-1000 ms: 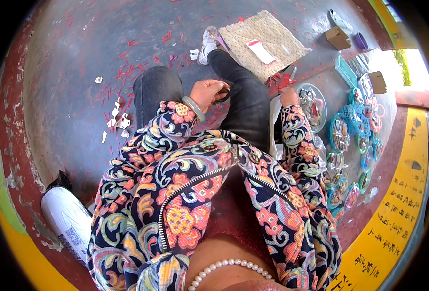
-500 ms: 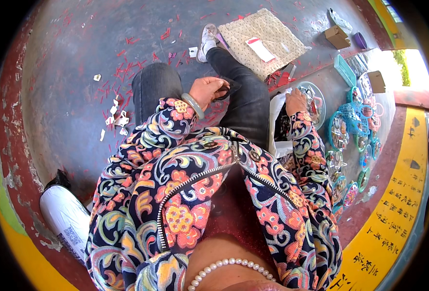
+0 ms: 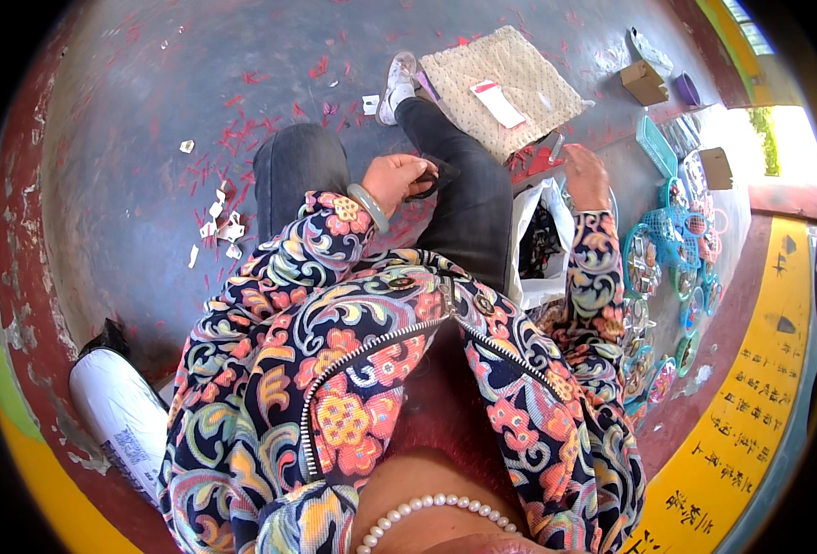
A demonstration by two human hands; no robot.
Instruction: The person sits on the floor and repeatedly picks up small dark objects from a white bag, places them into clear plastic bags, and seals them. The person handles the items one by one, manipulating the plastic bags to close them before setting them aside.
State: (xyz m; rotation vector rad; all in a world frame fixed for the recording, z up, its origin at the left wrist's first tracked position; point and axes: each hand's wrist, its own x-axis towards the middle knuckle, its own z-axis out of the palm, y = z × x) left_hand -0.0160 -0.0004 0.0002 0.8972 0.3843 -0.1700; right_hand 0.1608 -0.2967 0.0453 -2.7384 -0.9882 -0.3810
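My left hand [image 3: 396,183] is over my lap, thumb and fingers pinched on a small dark black piece [image 3: 440,175] that blends into my black trousers; its exact kind I cannot make out. My right hand [image 3: 587,175] is out to the right, back upward, fingers curled together. Whatever they may hold is hidden. A round basket [image 3: 614,205] is mostly covered by that hand. Between my right forearm and my leg stands an open white plastic bag [image 3: 527,288] with dark items inside. A small silvery object [image 3: 556,148] lies just left of my right fingertips.
A dotted beige cloth [image 3: 455,65] with a white-and-red card [image 3: 499,104] is ahead. Several plastic baskets, including a blue one [image 3: 672,231], crowd the right side. Cardboard boxes [image 3: 644,83] stand farther off. Red scraps [image 3: 238,138] litter the floor; a white sack [image 3: 118,402] lies lower left.
My right hand has lifted away from the round basket, moving forward and slightly right, uncovering more of the white bag's opening. My left hand has barely moved and keeps its pinch.
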